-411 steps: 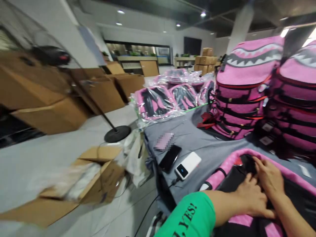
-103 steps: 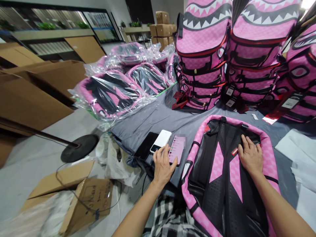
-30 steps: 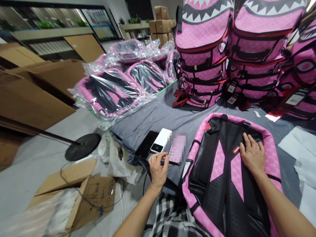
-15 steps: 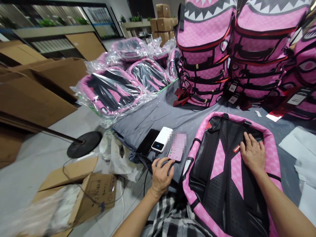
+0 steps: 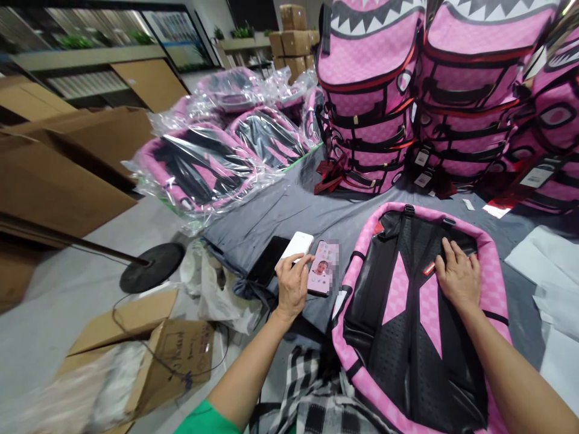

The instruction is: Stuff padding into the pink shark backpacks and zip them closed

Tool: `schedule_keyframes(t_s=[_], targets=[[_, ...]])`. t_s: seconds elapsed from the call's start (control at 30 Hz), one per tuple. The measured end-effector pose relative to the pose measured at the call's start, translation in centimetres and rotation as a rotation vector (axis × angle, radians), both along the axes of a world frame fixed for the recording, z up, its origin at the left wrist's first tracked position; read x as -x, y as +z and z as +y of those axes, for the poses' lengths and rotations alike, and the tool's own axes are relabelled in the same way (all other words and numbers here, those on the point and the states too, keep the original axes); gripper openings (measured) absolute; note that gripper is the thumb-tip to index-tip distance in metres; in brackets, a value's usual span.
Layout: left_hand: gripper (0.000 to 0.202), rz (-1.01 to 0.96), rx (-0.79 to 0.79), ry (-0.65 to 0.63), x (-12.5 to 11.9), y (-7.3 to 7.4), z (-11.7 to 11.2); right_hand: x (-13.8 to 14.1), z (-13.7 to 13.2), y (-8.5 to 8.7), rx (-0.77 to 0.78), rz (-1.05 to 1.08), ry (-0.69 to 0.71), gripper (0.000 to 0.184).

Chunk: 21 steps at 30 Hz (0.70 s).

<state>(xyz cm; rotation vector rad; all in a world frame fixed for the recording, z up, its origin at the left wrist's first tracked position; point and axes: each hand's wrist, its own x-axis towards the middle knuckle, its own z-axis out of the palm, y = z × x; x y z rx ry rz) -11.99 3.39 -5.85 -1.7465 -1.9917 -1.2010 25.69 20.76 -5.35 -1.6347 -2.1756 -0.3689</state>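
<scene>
Open cardbd box (image 5: 185, 349), blk stand base (image 5: 151, 269), plants (image 5: 76, 41)

The phone (image 5: 322, 270) lies between power bank (image 5: 299, 243) and backpack (image 5: 414, 325), stacked bags (image 5: 368, 111) behind.

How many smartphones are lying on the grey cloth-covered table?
2: a black, dark-screened smartphone lies left of the white rectangular power bank, and a smartphone with a lit pink screen lies to its right, beside the left hand. Others may be hidden.

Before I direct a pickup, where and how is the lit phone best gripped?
Probably pinch the lit phone by its long edges near the bottom end, from the person's side: it lies flat, screen up, and the white power bank crowds its upper left.
</scene>
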Motion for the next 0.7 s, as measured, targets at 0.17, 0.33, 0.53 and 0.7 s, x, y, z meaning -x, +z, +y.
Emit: schedule_keyframes(t_s=[0.17,0.33,0.53,0.7], targets=[[0.028,-0.044,-0.002,0.063,-0.6,-1.0,-0.9,0.1,0.0,0.0,0.001,-0.019,-0.017,0.054],[0.028,-0.067,0.108,0.108,-2.0,-1.1,0.3,-0.1,0.1,-0.1,-0.003,-0.03,-0.013,0.054],[0.044,0.037,0.278,0.017,-3.2,-1.1,2.9,0.1,0.0,-0.1,-0.02,-0.056,-0.029,0.053],[0.044,0.166,0.364,-0.035,-3.0,-1.0,4.1,0.0,0.0,-0.3,-0.023,-0.042,-0.026,0.053]])
